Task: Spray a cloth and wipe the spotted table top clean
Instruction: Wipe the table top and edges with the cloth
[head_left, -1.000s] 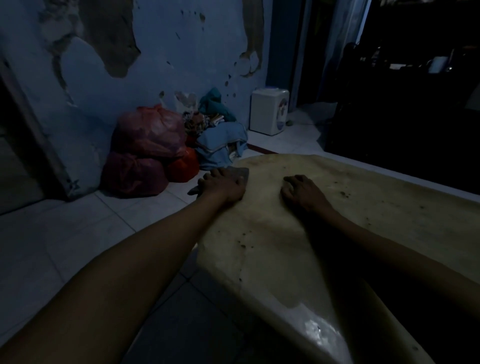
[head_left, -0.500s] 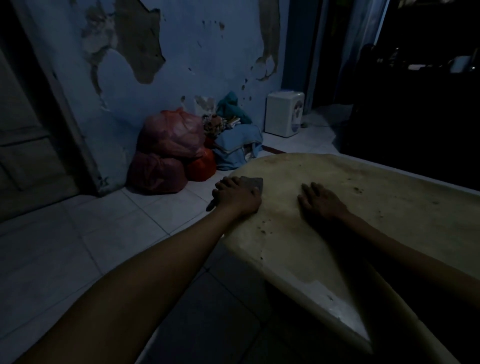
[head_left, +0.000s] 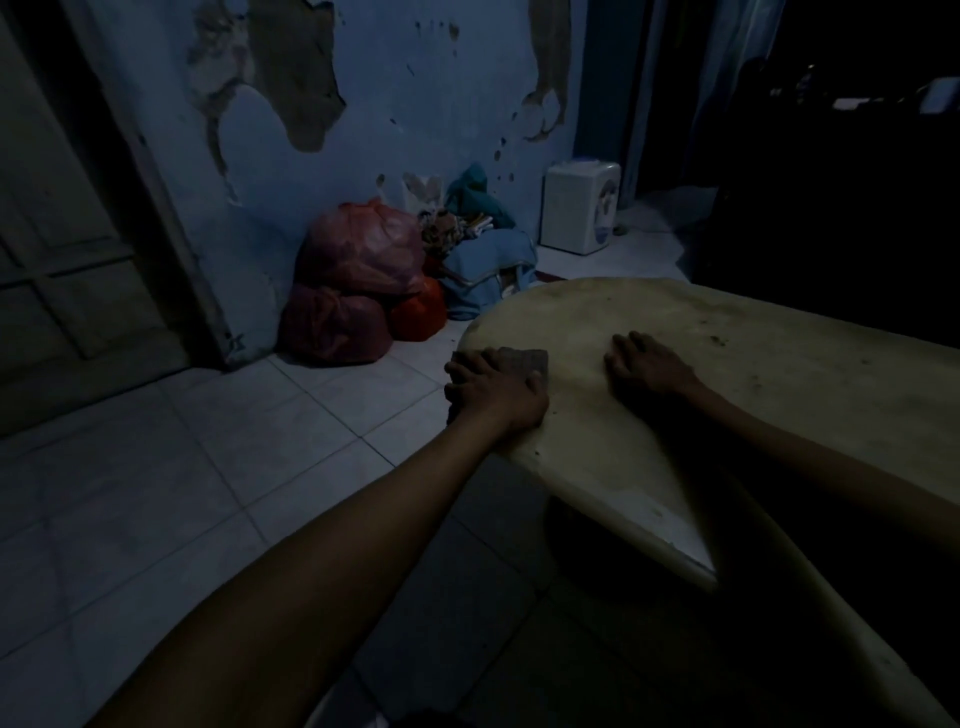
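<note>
A pale yellowish table top (head_left: 597, 317) with a rounded end fills the right half of the head view; dark spots dot it toward the right. My left hand (head_left: 493, 389) presses a small dark reddish cloth (head_left: 527, 359) flat on the table's left edge, with part of the cloth showing beyond the fingers. About a hand's width to the right, my right hand (head_left: 647, 369) lies palm down on the table with fingers spread, holding nothing. No spray bottle is in view.
Red plastic bags (head_left: 358, 280) and a heap of blue and teal cloth (head_left: 488, 270) lie on the tiled floor against the peeling blue wall. A small white appliance (head_left: 579, 208) stands by a dark doorway. A wooden door (head_left: 62, 234) is at far left.
The view has swung left, so the table now sits further right. My left hand with the cloth has slid closer to the table's left edge; my right hand stays flat.
</note>
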